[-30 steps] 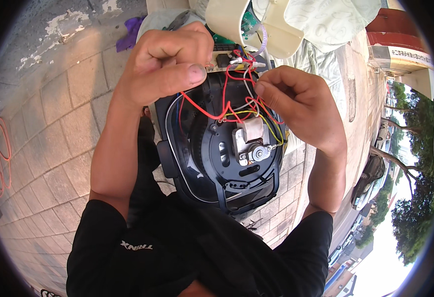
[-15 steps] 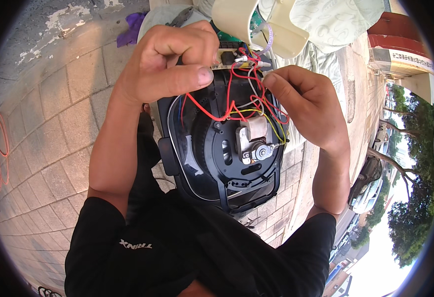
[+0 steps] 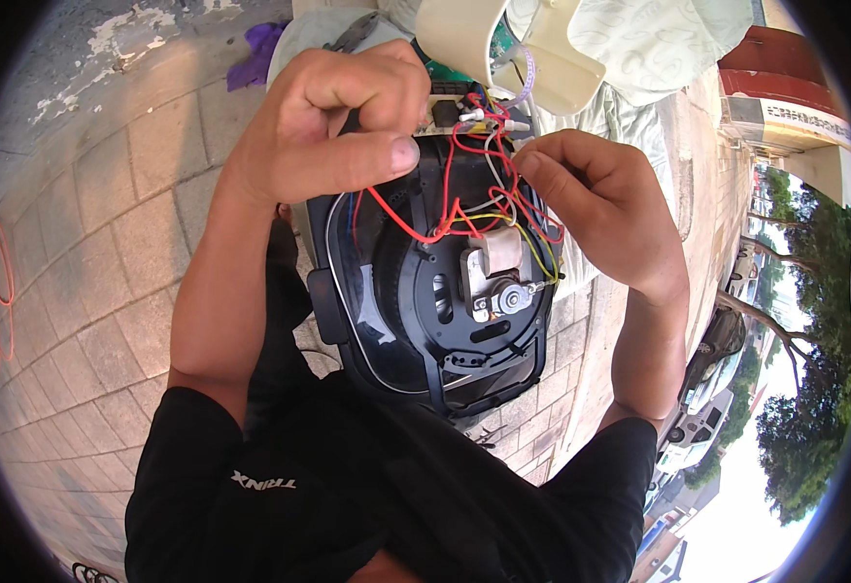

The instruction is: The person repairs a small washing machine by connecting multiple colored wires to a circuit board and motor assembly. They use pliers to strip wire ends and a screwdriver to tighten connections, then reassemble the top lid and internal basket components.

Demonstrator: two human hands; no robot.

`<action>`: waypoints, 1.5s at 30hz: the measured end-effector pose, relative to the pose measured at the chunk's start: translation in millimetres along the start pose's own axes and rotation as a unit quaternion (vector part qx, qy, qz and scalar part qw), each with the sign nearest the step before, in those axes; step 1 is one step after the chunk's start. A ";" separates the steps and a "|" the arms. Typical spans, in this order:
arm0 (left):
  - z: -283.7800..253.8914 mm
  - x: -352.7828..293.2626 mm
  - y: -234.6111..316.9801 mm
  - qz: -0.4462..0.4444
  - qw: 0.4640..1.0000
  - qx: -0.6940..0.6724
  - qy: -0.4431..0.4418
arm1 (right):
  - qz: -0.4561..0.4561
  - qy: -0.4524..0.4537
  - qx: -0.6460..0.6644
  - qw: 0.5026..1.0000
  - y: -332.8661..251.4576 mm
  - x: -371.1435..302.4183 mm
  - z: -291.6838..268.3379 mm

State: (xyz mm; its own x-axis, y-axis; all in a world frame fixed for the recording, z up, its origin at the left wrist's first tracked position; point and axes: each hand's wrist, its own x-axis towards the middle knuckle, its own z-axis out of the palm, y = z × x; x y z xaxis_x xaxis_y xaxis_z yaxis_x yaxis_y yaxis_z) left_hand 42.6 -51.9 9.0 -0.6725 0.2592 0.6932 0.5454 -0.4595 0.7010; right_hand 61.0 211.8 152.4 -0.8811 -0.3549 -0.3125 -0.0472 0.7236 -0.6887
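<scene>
Left hand (image 3: 333, 131) fisted on black housing (image 3: 425, 311) top edge, lap-level; right hand (image 3: 595, 209) pinching thin wires (image 3: 484, 199). Wires limp, likely fragile at board (image 3: 450, 112); grip rigid rim.

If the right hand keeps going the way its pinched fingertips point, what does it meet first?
The right hand points left, toward the small circuit board at the top of the open black round appliance housing. It would likely meet the tangle of red wires first, then the board's white connectors; depth is unclear.
</scene>
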 end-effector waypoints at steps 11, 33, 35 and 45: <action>10.3 3.1 9.7 -0.051 0.995 0.080 -0.044 | 0.064 -0.100 -0.001 0.993 -2.3 11.9 -15.7; 59.4 18.6 11.3 0.042 0.902 0.429 -0.030 | 0.055 -0.023 0.012 0.998 7.7 9.6 -7.3; 58.7 19.5 8.5 0.060 0.906 0.419 -0.022 | 0.044 -0.025 0.004 0.999 9.9 8.7 -6.2; 63.2 22.1 14.5 0.064 0.899 0.428 -0.066 | 0.038 -0.025 0.018 0.999 5.5 12.2 -2.6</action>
State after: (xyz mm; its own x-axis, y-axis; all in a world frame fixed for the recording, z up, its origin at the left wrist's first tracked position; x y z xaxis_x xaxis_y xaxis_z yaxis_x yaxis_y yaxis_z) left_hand 67.3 0.8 45.1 -0.5427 0.3759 0.7511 0.8372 0.3147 0.4474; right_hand 48.8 212.9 146.5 -0.8568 -0.3289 -0.3970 0.0370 0.7288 -0.6837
